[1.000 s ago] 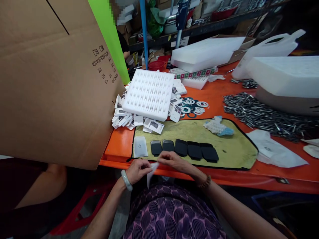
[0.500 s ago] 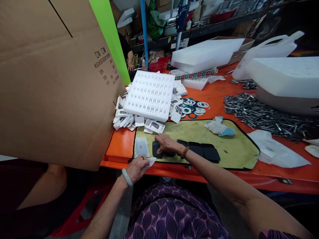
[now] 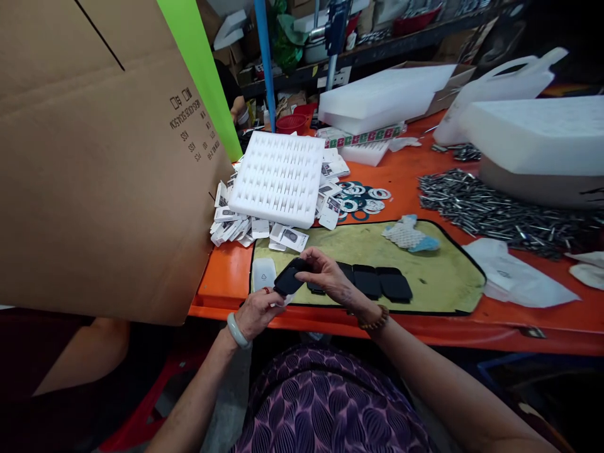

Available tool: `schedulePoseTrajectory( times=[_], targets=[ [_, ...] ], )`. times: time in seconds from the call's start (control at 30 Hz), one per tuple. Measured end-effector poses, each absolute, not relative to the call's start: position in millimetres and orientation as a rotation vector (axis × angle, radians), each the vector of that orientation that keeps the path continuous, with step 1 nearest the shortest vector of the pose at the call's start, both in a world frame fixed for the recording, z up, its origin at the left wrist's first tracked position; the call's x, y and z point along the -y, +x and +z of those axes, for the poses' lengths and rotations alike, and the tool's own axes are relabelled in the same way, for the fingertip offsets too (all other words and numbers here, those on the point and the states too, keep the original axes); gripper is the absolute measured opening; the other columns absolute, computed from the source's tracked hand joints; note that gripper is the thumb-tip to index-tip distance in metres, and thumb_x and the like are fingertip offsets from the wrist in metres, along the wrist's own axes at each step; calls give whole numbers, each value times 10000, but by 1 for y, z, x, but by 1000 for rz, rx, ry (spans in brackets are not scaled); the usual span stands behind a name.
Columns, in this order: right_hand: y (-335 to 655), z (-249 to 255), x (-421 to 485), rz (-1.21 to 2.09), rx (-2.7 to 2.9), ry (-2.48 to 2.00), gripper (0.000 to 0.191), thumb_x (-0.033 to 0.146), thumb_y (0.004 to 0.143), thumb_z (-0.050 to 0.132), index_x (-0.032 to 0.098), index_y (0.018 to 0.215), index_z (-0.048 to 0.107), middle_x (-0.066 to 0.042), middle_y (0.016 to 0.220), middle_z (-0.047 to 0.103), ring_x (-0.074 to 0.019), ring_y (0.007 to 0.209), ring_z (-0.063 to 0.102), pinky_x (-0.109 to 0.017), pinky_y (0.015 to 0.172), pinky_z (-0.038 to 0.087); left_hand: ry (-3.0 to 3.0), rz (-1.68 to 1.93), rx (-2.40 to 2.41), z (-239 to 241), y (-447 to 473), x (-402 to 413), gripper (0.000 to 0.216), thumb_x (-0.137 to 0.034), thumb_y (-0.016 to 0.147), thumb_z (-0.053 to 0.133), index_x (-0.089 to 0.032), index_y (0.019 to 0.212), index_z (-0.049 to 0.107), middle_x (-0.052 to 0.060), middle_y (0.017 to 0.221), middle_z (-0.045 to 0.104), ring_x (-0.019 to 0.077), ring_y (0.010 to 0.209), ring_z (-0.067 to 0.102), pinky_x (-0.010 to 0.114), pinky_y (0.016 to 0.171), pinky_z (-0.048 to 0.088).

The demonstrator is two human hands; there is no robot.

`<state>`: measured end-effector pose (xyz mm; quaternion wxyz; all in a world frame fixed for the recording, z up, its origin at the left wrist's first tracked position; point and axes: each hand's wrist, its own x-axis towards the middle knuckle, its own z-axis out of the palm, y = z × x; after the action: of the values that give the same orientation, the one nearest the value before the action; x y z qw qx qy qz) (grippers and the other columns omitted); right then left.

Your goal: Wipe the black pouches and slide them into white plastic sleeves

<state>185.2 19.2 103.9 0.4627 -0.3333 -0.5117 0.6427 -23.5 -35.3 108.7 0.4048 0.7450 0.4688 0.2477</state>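
Observation:
My right hand (image 3: 323, 275) pinches a flat black rounded-corner piece (image 3: 289, 277), tilted above the yellow mat (image 3: 425, 277). Its lower left end meets my left hand (image 3: 258, 311), whose fingers are closed on a small white translucent pouch (image 3: 283, 301), partly hidden under the black piece. Whether the piece has entered the pouch I cannot tell. Left of the hands lies a filled white pouch (image 3: 263, 273) with a small printed mark. A row of several similar black pieces (image 3: 395, 285) rests on the mat to the right, partly behind my right hand.
Behind the mat, a white foam tray (image 3: 278, 179) sits on many small white boxes (image 3: 231, 228). Rings (image 3: 363, 198) lie beside it. A large carton (image 3: 104, 163) blocks the left. At right are a heap of metal pins (image 3: 486, 211), a white bag (image 3: 516, 274) and a crumpled cloth (image 3: 410, 234).
My right hand has lifted a black piece off the mat and brought it to the pouch in my left hand. The view has shifted slightly.

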Motion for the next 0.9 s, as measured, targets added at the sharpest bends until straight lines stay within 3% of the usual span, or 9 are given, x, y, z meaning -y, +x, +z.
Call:
schedulePoseTrajectory(
  times=[0.23, 0.37, 0.5, 0.7, 0.9],
  targets=[
    [196, 108, -12, 1675, 1504, -738, 305, 379, 706, 743, 210, 865, 545, 24, 809, 569, -129, 740, 533, -254, 671, 459, 1776, 731, -1184, 127, -10, 38, 164, -317, 762, 691, -194, 655, 697, 39, 670, 608, 160, 673, 537, 273, 679, 410],
    [206, 114, -9, 1554, 1816, -755, 214, 318, 777, 681, 206, 939, 599, -2, 888, 615, -155, 818, 565, -280, 733, 476, 1629, 773, -1164, 121, 3, 45, 195, -338, 742, 713, -172, 649, 672, 30, 649, 602, 139, 631, 522, 266, 640, 405],
    [212, 121, 4, 1417, 1718, -892, 323, 318, 791, 670, 238, 1081, 555, -3, 918, 620, -149, 796, 581, -289, 744, 491, 1316, 902, -1193, 118, 12, 50, 295, -423, 677, 758, -162, 652, 623, -16, 590, 528, 92, 535, 441, 230, 528, 356],
    [227, 125, 27, 1130, 1562, -939, 223, 387, 752, 719, 215, 806, 587, -57, 1006, 609, -205, 986, 574, -348, 900, 455, 1238, 1028, -1201, 131, 19, 50, 320, -447, 675, 754, -165, 650, 607, -34, 547, 506, 72, 468, 420, 212, 475, 339],
    [233, 134, 39, 1056, 1702, -969, 229, 393, 839, 625, 198, 734, 568, -88, 1067, 596, -202, 1017, 565, -337, 929, 432, 1568, 1167, -1124, 135, 24, 50, 231, -362, 733, 731, -172, 654, 627, -29, 579, 517, 96, 565, 462, 249, 632, 428]
  ],
)
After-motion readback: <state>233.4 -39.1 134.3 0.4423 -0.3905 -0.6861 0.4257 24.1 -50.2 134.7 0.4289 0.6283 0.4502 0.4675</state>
